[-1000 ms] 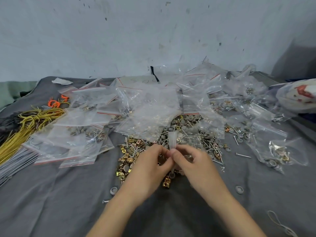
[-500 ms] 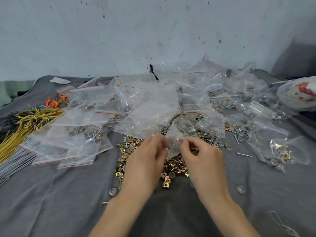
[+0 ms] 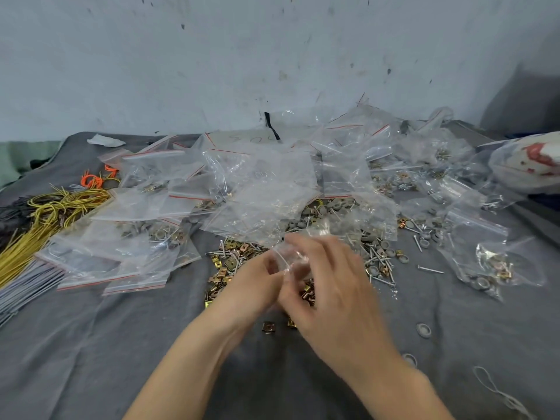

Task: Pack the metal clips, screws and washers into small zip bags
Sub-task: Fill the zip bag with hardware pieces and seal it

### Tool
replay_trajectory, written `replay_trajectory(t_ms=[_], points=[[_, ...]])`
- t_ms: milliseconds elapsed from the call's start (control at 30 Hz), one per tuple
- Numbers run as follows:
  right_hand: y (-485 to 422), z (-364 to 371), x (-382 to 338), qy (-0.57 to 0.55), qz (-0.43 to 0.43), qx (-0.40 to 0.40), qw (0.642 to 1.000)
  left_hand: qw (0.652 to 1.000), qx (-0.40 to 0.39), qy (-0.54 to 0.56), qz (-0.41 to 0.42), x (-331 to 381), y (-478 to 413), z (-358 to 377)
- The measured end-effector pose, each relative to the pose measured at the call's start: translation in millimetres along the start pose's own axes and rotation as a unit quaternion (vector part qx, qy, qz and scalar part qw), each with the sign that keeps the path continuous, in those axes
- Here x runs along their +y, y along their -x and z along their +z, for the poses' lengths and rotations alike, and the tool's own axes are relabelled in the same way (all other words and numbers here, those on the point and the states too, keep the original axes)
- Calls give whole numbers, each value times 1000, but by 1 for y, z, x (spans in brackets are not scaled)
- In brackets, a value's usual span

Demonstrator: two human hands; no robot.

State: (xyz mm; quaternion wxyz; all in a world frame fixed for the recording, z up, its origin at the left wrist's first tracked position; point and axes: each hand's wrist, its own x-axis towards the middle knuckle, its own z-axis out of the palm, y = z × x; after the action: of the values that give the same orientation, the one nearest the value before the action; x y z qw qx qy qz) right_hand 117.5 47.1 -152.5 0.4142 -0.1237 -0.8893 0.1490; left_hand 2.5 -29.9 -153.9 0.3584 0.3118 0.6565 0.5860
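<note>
A small clear zip bag (image 3: pixel 289 256) is held over the pile of brass-coloured metal clips (image 3: pixel 230 262). My left hand (image 3: pixel 257 286) pinches the bag's lower left side. My right hand (image 3: pixel 330 286) lies over the bag's right side with curled fingers, blurred by motion, and covers part of the clips. Silver screws (image 3: pixel 378 262) and grey washers (image 3: pixel 336 207) lie scattered just right of and behind the hands on the grey cloth (image 3: pixel 121 344).
Several filled zip bags (image 3: pixel 121 253) lie at the left, empty ones (image 3: pixel 257 189) heaped behind, more filled bags (image 3: pixel 485 259) at the right. Yellow wires (image 3: pixel 51 216) and grey rods (image 3: pixel 27 283) lie far left. Loose washers (image 3: pixel 423 330) sit near my right forearm.
Both hands came closer together and lower over the clips. The bag, held up between the fingertips before, now sits crumpled between the hands, and my right hand has shifted left over it.
</note>
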Motion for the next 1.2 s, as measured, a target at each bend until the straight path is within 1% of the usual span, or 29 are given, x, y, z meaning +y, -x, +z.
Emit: replay_trajectory(t_ms=[67,100,167,200,267,300,333,400,467,533,567,733,767,833,933,1000,1100,1167,1200], points=[[1,-1,14,28,-84,-65,994,999,-38,-35,13,-2,3,-2],[3,-2,21,44,-108,-110,987,998,-34,-52,10,-1,5,-1],[7,0,34,84,-117,-187,972,995,-19,-94,1,-4,6,-2],[8,1,40,98,-112,-202,968,993,-36,-109,10,-6,5,-2],[9,5,46,108,-104,-194,969,988,-63,-140,19,-3,8,2],[9,8,48,107,-108,-181,972,987,-58,-149,22,-2,10,3],[8,10,50,106,-113,-169,973,987,-43,-150,27,-3,10,3],[5,12,52,103,-114,-143,978,987,14,-160,26,-1,11,5],[4,12,54,101,-90,-122,983,982,59,-172,47,-1,10,5],[3,10,55,100,-66,-127,985,982,96,-140,77,2,9,6],[3,8,55,96,-55,-133,985,982,113,-129,77,3,10,7],[1,6,55,91,2,-157,983,972,169,-142,80,-1,7,11],[0,6,55,91,11,-169,981,971,165,-154,83,-1,8,12],[0,6,55,87,23,-186,979,971,124,-180,94,-1,10,15],[1,6,52,95,14,-190,977,977,69,-176,96,0,12,16],[1,7,50,99,9,-177,979,980,58,-170,82,0,11,15],[2,9,52,106,1,-162,981,980,67,-176,59,-1,10,12],[3,11,55,110,-7,-158,981,980,75,-178,57,-2,10,11],[3,12,56,111,-13,-154,982,980,66,-181,57,-3,10,11]])
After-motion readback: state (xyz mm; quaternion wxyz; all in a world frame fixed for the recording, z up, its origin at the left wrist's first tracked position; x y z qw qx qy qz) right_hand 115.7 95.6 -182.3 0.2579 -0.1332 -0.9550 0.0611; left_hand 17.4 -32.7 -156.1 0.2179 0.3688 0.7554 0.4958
